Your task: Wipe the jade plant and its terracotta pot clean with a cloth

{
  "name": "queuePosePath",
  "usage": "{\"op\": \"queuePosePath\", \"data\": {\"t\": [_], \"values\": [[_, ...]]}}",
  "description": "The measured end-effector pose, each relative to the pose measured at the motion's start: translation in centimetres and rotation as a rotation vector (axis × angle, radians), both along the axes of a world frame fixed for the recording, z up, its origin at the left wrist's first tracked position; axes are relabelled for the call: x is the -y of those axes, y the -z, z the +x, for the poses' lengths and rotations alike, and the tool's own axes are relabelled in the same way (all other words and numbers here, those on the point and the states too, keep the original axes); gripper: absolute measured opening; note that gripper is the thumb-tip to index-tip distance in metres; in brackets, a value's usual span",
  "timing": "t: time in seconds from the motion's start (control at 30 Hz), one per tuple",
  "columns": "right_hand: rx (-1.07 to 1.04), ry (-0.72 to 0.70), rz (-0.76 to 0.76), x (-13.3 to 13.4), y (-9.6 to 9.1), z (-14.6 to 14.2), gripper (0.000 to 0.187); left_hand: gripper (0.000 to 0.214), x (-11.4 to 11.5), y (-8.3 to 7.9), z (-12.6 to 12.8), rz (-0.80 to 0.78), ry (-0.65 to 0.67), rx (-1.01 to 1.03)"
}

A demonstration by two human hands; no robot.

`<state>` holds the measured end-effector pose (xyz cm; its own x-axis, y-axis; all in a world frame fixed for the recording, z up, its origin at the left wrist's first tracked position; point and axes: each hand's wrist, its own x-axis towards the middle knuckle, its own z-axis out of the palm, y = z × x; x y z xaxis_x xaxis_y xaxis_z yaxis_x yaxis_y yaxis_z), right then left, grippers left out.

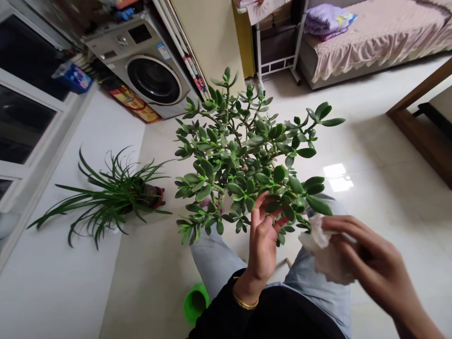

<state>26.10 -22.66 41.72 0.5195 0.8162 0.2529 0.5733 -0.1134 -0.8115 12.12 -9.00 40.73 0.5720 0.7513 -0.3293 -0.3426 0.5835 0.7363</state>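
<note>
A bushy jade plant with thick, glossy green leaves stands in front of me, between my knees. My left hand reaches into its lower front, with curled fingers around a jade plant leaf; the fingertips are partly behind the foliage. At the lower right of the plant, my right hand is closed on a crumpled white tissue. The tissue hangs just below the leaves on that side, and its edges look slightly blurred. The plant's pot is hidden by leaves.
A green bin stands on the floor by my left leg. Left of the plant is a potted spider plant against the wall. Behind are a washing machine and a bed; wooden furniture stands right.
</note>
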Motion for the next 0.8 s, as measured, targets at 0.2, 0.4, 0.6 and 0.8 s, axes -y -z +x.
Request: {"op": "queuePosePath", "data": {"t": [0.2, 0.4, 0.6, 0.8], "values": [[-0.246, 0.084, -0.11, -3.7, 1.1, 8.5, 0.026, 0.046, 0.7, 0.8, 0.0, 0.016, 0.042, 0.032], [-0.264, -0.407, -0.252, -11.4, 0.8, 11.4, 0.041, 0.053, 1.1, 1.4, -0.2, 0.042, 0.043, 0.063], [-0.449, -0.697, -0.412, -13.9, 0.2, 11.5, 0.043, 0.056, 1.2, 1.8, -0.5, 0.067, 0.05, 0.116], [-0.716, -0.572, -0.529, -13.0, 0.1, 10.7, 0.036, 0.064, 0.9, 2.8, -1.0, 0.113, 0.087, 0.16]]}}
